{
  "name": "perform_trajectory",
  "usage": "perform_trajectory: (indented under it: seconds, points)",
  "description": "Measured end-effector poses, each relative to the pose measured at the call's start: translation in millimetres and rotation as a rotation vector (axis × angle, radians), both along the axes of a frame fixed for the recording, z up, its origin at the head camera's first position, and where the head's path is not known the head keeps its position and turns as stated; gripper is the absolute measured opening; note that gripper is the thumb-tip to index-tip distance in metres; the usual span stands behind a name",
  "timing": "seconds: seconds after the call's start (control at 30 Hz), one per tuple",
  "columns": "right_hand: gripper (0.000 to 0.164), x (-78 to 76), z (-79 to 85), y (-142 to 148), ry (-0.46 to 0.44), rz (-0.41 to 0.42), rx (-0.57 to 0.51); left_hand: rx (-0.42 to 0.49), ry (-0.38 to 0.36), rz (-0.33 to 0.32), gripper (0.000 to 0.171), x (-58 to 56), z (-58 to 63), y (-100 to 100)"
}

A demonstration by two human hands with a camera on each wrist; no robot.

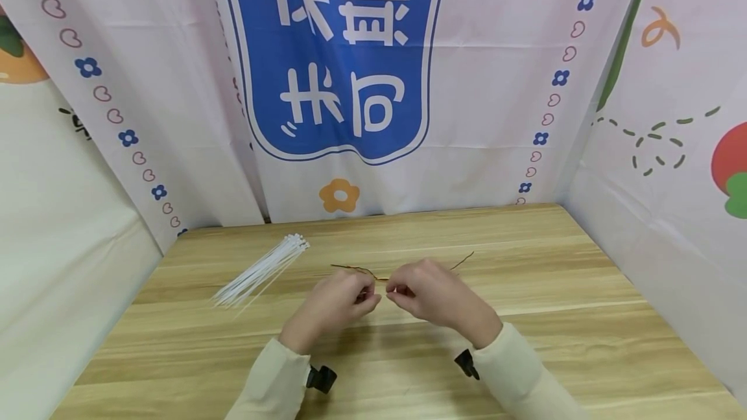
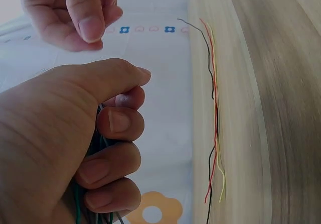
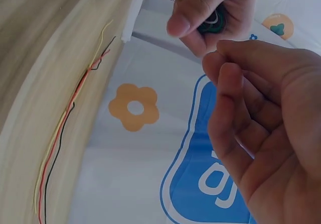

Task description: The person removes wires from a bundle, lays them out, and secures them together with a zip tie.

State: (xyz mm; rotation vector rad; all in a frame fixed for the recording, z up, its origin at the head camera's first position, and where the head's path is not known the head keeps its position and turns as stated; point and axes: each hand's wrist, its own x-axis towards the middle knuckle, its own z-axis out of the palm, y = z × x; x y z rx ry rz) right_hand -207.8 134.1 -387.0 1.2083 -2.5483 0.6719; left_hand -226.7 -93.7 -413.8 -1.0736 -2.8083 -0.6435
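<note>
My left hand has its fingers curled round a bundle of thin green and dark wires, its thumb laid over the index finger. Close by on the right, my right hand has curled fingers, with thumb and index fingertips together. I make out nothing clearly between those tips. A small gap separates the two hands. Beyond them, red, black and yellow wires lie on the table, crossing near their middle with the ends spread. In the head view, the hands partly hide these wires.
White cable ties lie in a loose bundle at the table's left, heads pointing away. A wood-grain table stretches around the hands. Printed cloth hangs behind it, with more cloth at both sides.
</note>
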Motion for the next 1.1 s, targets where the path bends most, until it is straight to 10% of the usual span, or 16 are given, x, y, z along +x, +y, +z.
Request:
perform_trajectory:
  seconds: [1.1]
  points:
    - [0.022, -3.7, -19.1, -14.1, 0.094, 0.079, -0.148, 0.003, -0.058, -0.101, 0.024, 6.4, 1.5, 12.7]
